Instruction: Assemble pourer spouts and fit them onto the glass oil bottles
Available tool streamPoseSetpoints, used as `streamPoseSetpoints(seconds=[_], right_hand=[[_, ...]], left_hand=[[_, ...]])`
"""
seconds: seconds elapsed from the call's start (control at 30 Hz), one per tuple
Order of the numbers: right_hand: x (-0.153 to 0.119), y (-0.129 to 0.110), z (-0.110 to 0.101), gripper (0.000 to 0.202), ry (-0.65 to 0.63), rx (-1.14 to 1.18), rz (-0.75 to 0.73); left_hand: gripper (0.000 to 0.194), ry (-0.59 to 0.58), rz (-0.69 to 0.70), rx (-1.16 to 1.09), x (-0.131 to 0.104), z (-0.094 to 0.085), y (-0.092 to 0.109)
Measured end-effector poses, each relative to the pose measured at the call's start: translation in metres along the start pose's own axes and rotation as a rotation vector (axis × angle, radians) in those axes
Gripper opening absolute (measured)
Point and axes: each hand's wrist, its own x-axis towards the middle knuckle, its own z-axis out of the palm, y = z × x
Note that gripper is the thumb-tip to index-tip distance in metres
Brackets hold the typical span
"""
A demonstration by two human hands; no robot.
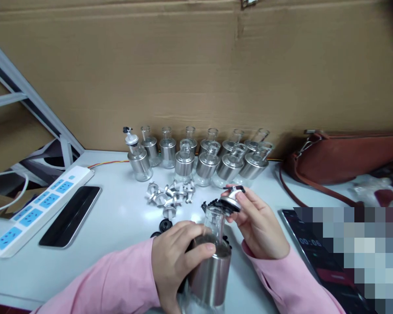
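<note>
My left hand (183, 257) is wrapped round a glass bottle with a metal sleeve (212, 274), whose open neck points up. In my right hand (262, 222) is a silver and black stopper (231, 199), pinched between thumb and fingers just to the right of the bottle's mouth. Small black parts (209, 205) show behind the neck. Beyond my hands lies a pile of silver metal parts (170, 194). Black round caps (165, 225) sit beside my left hand, partly hidden by it.
Several sleeved bottles (184, 165) stand in rows at the back; one bottle (139, 165) at the left carries a stopper. A power strip (39, 209) and a dark phone (70, 216) lie at left. A brown bag (347, 157) and another phone (309, 244) are at right.
</note>
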Motion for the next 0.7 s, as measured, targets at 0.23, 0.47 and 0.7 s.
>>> streamPoseSetpoints(seconds=[0.23,0.47,0.7], right_hand=[[-0.004,0.004,0.002,0.027,0.148,-0.013,-0.232],[-0.005,0.01,0.001,0.02,0.113,-0.061,-0.323],[-0.011,0.011,0.002,0.023,0.005,-0.214,-0.257]], left_hand=[[0.088,-0.044,-0.058,0.005,0.003,-0.003,0.003],[0.098,-0.076,-0.059,0.009,0.001,-0.002,0.003],[0.103,-0.076,-0.072,0.011,0.002,-0.002,0.005]])
